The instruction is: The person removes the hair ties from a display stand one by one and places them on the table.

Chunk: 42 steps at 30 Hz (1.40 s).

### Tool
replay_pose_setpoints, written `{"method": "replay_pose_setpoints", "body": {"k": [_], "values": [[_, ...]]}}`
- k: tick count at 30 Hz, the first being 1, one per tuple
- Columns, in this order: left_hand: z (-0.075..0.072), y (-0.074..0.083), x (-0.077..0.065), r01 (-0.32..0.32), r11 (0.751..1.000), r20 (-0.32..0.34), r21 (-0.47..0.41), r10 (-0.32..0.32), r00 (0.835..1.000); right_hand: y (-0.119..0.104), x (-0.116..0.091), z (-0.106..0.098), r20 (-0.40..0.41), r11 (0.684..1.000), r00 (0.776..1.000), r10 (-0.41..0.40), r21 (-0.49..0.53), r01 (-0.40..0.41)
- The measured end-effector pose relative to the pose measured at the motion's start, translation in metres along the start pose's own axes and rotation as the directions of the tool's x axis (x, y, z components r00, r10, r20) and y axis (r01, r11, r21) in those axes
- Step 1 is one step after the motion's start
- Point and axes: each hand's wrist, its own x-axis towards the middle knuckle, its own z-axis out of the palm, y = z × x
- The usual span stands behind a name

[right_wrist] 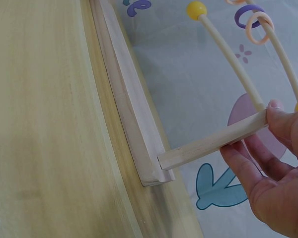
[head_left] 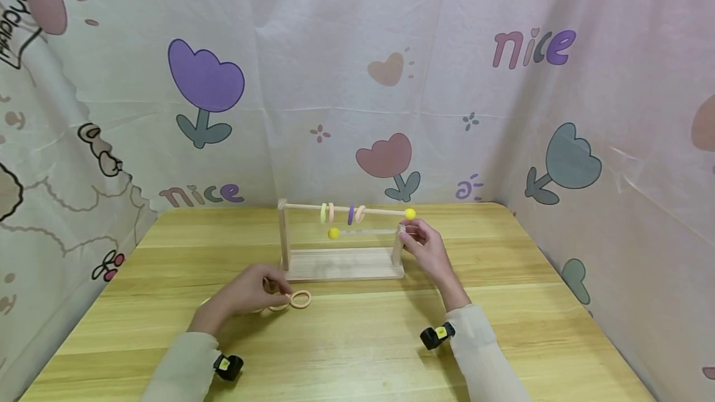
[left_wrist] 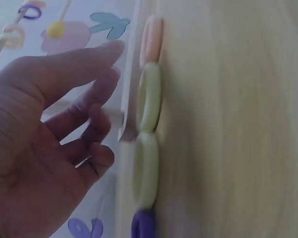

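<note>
A wooden rack (head_left: 343, 265) stands on the table with two horizontal rods. On its upper rod (head_left: 380, 211) hang a green ring (head_left: 323, 213), a purple ring (head_left: 350, 214) and two peach rings; a yellow ball (head_left: 410, 214) caps the end. The lower rod (right_wrist: 231, 62) carries no ring. My right hand (head_left: 429, 250) grips the top of the short post (right_wrist: 213, 139) between thumb and fingers. Over a row of loose rings hovers my left hand (head_left: 251, 290), fingers loosely bent around nothing. That row includes a peach ring (left_wrist: 152, 40), green rings (left_wrist: 147, 171) and a purple ring (left_wrist: 144, 224).
The wood-grain table (head_left: 357, 352) reaches back to a printed cloth (head_left: 313, 79) hung behind and along the sides. Black wrist cameras sit on both wrists, over light sleeves (head_left: 187, 365). The rack's tall post (head_left: 284, 234) rises at its left end.
</note>
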Motion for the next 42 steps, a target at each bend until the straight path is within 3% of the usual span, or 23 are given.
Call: {"method": "replay_pose_setpoints", "body": {"k": [4, 8, 11, 14, 23, 28, 33, 42], "values": [[-0.017, -0.001, -0.008, 0.098, 0.995, -0.076, 0.012, -0.097, 0.992, 0.0, 0.0, 0.001, 0.002, 1.0, 1.0, 0.004, -0.004, -0.004], [-0.037, 0.002, -0.011, 0.166, 0.985, -0.228, 0.041, -0.153, 0.962, 0.0, 0.0, 0.001, 0.0, 1.0, 1.0, 0.006, 0.001, -0.006], [-0.051, 0.007, -0.011, 0.171, 0.985, -0.326, 0.033, -0.151, 0.933, 0.0, 0.0, 0.001, -0.003, 1.0, 1.0, 0.009, 0.0, -0.009], [-0.06, 0.013, -0.007, 0.133, 0.991, -0.375, 0.0, -0.123, 0.919, 0.001, 0.001, 0.001, -0.005, 1.0, 1.0, 0.011, -0.002, -0.011], [-0.065, 0.03, 0.013, -0.01, 0.989, -0.435, -0.147, -0.055, 0.899, 0.002, 0.0, 0.0, -0.001, 1.0, 1.0, 0.018, -0.002, -0.018], [-0.064, 0.038, 0.025, -0.069, 0.983, -0.464, -0.167, -0.016, 0.886, 0.003, -0.001, 0.001, -0.004, 1.0, 1.0, -0.006, 0.004, 0.006], [-0.064, 0.042, 0.034, -0.1, 0.983, -0.475, -0.155, 0.014, 0.88, 0.004, 0.0, 0.0, -0.007, 1.0, 1.0, -0.02, 0.002, 0.02], [-0.062, 0.047, 0.041, -0.087, 0.986, -0.464, -0.142, 0.011, 0.886, 0.004, 0.001, 0.0, -0.005, 1.0, 1.0, -0.019, -0.004, 0.019]]}}
